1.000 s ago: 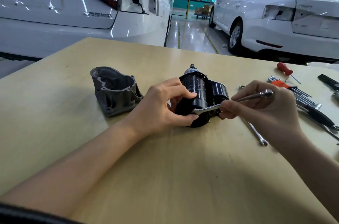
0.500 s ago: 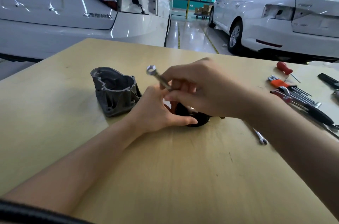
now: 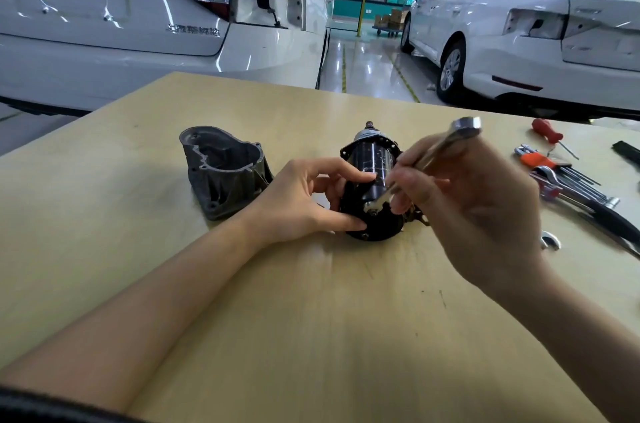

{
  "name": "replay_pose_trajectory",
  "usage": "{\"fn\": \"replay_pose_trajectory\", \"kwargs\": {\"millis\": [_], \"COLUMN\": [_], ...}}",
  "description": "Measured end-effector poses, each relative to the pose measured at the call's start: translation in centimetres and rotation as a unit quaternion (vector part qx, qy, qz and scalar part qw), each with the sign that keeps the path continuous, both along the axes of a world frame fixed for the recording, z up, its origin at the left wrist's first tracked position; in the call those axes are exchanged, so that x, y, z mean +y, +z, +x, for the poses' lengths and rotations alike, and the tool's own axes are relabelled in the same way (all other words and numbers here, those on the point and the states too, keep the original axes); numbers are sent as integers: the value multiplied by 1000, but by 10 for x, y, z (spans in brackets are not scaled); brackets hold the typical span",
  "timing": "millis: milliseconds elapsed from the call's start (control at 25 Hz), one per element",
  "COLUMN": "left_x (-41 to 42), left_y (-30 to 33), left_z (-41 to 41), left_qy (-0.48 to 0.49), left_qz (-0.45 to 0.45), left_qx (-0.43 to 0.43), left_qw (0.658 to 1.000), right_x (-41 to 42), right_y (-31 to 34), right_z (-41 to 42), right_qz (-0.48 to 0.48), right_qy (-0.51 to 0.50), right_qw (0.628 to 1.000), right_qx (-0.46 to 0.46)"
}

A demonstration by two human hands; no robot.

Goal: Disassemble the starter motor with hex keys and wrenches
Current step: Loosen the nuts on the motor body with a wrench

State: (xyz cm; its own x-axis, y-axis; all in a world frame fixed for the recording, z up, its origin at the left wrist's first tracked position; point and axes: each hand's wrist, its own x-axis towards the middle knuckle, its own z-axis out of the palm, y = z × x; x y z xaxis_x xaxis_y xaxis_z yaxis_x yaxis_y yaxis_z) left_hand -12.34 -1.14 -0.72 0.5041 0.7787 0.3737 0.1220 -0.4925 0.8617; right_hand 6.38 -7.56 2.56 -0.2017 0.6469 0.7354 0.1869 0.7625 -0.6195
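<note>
The black starter motor (image 3: 369, 164) lies on the wooden table (image 3: 311, 318), its end cap facing me. My left hand (image 3: 298, 201) grips its left side, thumb under the cap and fingers over the body. My right hand (image 3: 471, 208) holds a silver combination wrench (image 3: 446, 142) at its shaft. The wrench's open jaw sits on a bolt at the end cap, and its ring end points up and to the right. My right hand hides the motor's right side.
A grey cast housing (image 3: 221, 170) stands to the left of the motor. Hex keys, wrenches and a red-handled screwdriver (image 3: 547, 135) lie at the table's right side. A second wrench end (image 3: 550, 242) shows beside my right wrist. Two white cars stand behind the table.
My right hand swung the wrench over to the left above the motor, then back right. The handle now points up and right, with the jaw on the end cap bolt. My left hand stayed on the motor.
</note>
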Motion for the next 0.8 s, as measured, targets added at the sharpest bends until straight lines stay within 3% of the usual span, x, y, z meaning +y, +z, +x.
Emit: {"fn": "replay_pose_trajectory", "kwargs": {"millis": [320, 560, 640, 800], "left_x": [0, -1, -1, -1], "left_y": [0, 1, 2, 1], "left_z": [-1, 1, 1, 0], "left_qy": [18, 21, 19, 19], "left_qz": [-14, -15, -17, -16], "left_qx": [17, 14, 14, 16], "left_qw": [1000, 1000, 1000, 1000], "right_x": [-4, -4, 0, -1], "right_y": [-5, -22, -21, -20], "right_z": [16, 33, 40, 51], "right_qz": [-139, -367, -403, -351], "right_qy": [-83, -38, -22, -30], "right_qw": [971, 863, 858, 914], "right_qx": [177, 345, 319, 199]}}
